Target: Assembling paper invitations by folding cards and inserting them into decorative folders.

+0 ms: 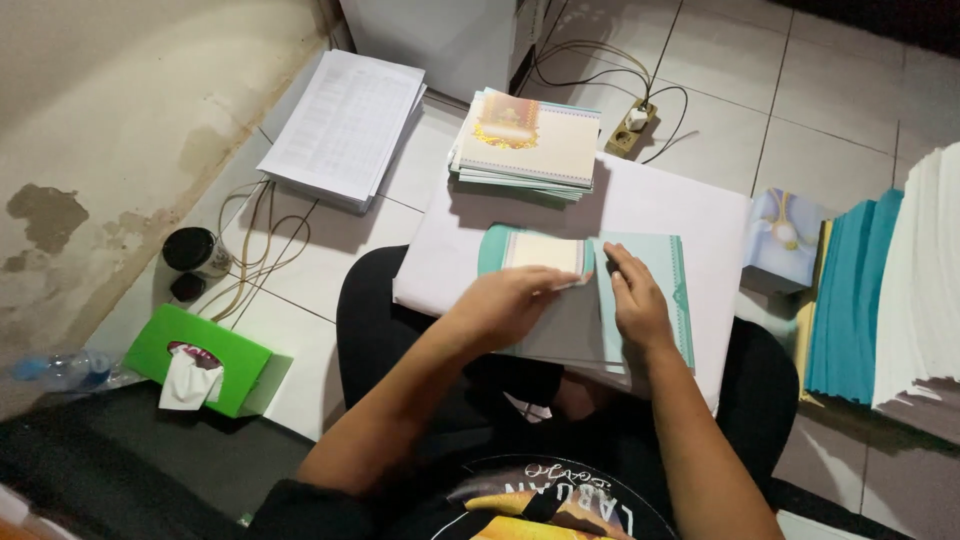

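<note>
A person sits cross-legged on a tiled floor (830, 120), seen from above, with a large white board (680, 215) resting across the lap as a work surface. Near the middle of that board, both bare hands work on a teal-bordered card (665, 265). The left hand (510, 305) is curled, its fingers closed on a cream-faced flap of the card (540, 252), lifted and bent over toward the right. The right hand (635, 295) lies mostly flat and open on the card just beside it, fingers pressing down near the fold, gripping nothing.

At the far edge of the board, overlapping it, sits a stack of printed cards (528, 145) with a cream face and an orange and gold ornament.

On the floor near the person's left side stands a green tissue box (205, 360) with a white tissue sticking out. Left of it, against the stained wall, lies a clear plastic bottle (65, 368). Farther along that side are a small dark-lidded jar (195, 250) and loose cables. Beyond these lies a pile of white printed sheets (345, 125).

To the right of the board stand upright stacks of teal paper (850, 300) and white paper (925, 280). A power strip (630, 128) with a plug lies on the far tiles.
</note>
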